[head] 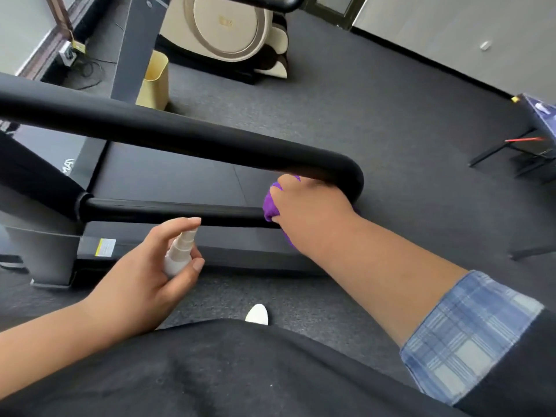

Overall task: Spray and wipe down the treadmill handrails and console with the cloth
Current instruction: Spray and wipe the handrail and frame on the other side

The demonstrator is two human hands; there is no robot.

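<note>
The purple cloth [270, 206], soft and light, looked best bunched in the palm; it sat right of centre against the handrail [186, 136] bend. The right hand [310, 206] gripped it, covering most. Lower left, the left hand [141, 275] held the bottle [179, 254], forefinger on top. The console was out of frame.

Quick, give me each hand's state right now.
Left hand: grips the spray bottle.
Right hand: holds the purple cloth against the handrail.
</note>
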